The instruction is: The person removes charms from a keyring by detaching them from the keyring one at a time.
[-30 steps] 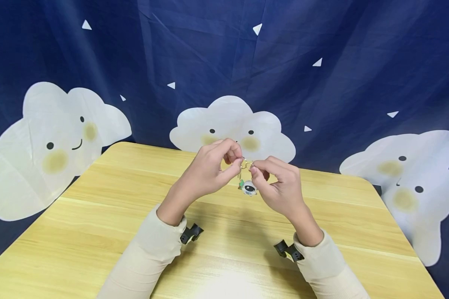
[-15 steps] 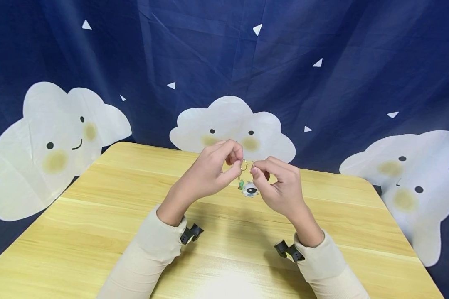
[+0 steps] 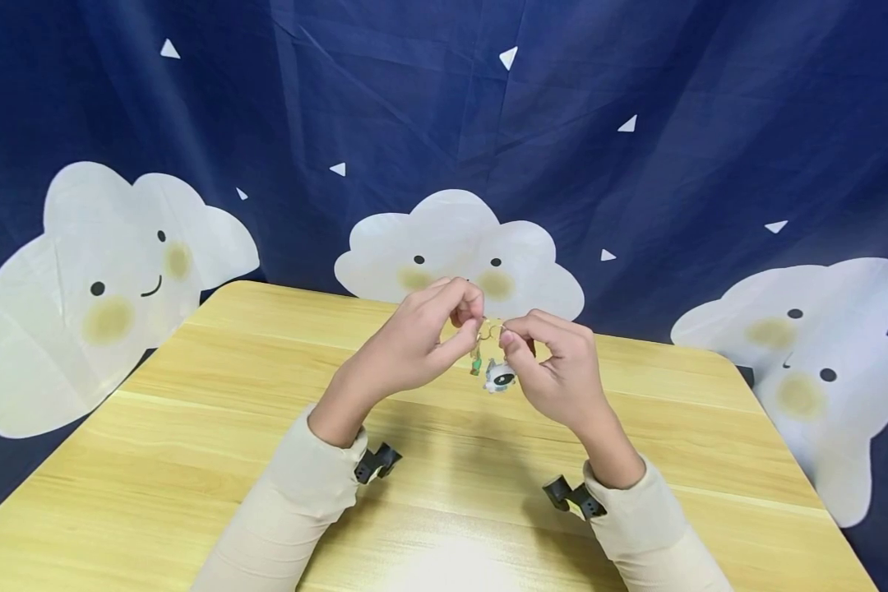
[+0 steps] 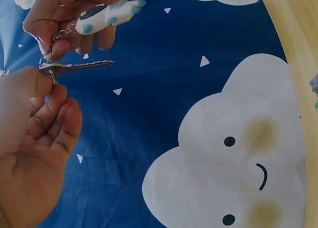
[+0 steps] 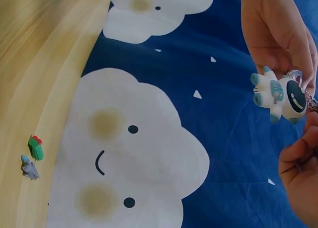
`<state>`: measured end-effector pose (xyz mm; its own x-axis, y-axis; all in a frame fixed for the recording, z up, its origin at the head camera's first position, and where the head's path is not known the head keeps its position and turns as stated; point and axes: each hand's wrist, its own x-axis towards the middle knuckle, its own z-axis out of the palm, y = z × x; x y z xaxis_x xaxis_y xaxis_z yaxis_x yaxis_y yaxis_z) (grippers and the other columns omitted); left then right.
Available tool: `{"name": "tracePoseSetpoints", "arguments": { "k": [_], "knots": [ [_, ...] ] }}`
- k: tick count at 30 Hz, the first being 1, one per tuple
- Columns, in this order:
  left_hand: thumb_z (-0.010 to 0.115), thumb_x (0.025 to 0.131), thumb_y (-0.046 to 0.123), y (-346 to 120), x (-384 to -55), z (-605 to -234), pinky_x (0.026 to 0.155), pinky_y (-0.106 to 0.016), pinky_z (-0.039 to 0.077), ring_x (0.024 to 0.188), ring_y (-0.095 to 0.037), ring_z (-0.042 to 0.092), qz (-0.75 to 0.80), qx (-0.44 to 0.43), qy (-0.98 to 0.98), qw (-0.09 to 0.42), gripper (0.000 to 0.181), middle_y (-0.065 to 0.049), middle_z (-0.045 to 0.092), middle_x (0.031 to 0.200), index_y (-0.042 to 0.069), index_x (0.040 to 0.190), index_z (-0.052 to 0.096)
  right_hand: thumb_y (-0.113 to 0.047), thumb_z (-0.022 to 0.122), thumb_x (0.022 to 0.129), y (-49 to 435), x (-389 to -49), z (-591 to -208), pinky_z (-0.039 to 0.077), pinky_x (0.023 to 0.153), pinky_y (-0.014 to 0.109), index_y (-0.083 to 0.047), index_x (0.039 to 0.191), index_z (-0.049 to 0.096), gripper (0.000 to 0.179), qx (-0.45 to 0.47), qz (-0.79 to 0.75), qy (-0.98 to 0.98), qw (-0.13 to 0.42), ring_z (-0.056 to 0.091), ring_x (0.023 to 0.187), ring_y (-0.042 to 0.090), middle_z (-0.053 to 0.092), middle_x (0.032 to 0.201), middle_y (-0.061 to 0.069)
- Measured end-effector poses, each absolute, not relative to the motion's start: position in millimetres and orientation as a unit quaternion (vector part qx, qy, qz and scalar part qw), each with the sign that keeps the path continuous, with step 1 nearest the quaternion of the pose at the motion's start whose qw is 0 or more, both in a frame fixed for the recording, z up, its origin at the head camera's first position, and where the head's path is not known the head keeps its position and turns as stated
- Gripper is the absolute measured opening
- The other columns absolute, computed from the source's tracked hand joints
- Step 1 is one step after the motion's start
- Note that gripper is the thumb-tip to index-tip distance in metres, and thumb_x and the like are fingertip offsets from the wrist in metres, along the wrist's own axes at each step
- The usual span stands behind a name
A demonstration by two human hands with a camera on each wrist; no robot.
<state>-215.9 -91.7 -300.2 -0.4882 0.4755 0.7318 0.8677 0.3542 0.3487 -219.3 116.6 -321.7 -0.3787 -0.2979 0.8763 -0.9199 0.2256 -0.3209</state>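
Note:
Both hands meet in mid-air over the far part of the table. My left hand (image 3: 425,333) pinches a metal key ring (image 4: 53,80) between thumb and finger. A key (image 4: 89,65) sticks out from the ring beside that thumb. On the other side, my right hand (image 3: 555,362) pinches the ring's end with thumb and index finger. From a short chain (image 4: 60,35) hangs a white and light-blue astronaut charm (image 5: 278,95) with a dark visor, below the fingertips in the head view. Fingers hide part of the ring, so its exact grip points are unclear.
On the table (image 3: 192,427) lie a small green cactus figure (image 5: 36,148) with a red top and a grey figure (image 5: 30,169) beside it. Behind stands a dark blue curtain (image 3: 414,99) with printed clouds. A black wrist mount (image 3: 377,463) sits at the left cuff.
The astronaut charm has swung slightly to the right and turned. Both hands keep their pinch and shift only a little to the right.

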Motion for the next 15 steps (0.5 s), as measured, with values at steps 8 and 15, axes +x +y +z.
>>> {"name": "tracePoseSetpoints", "arguments": {
  "k": [8, 15],
  "knots": [
    [0.052, 0.094, 0.003, -92.4, -215.7, -299.9, 0.077, -0.024, 0.051, 0.085, -0.013, 0.054, -0.369, -0.441, -0.777, 0.257, 0.004, -0.002, 0.058, 0.091, 0.004, 0.096, 0.054, -0.002, 0.058, 0.090, 115.9, -218.2, -320.8, 0.035, 0.054, 0.021, -0.009, 0.077, 0.068, 0.018, 0.431, 0.445, -0.708, 0.339, 0.045, 0.058, 0.009, 0.053, 0.064, -0.004],
    [0.054, 0.096, -0.002, -91.7, -217.3, -300.6, 0.081, -0.026, 0.049, 0.083, -0.011, 0.056, -0.364, -0.453, -0.773, 0.256, 0.009, -0.001, 0.057, 0.090, 0.007, 0.097, 0.053, -0.001, 0.059, 0.091, 119.3, -219.5, -319.3, 0.038, 0.054, 0.023, -0.006, 0.076, 0.068, 0.018, 0.428, 0.462, -0.714, 0.305, 0.049, 0.059, 0.009, 0.056, 0.065, -0.005]
  ]
}}
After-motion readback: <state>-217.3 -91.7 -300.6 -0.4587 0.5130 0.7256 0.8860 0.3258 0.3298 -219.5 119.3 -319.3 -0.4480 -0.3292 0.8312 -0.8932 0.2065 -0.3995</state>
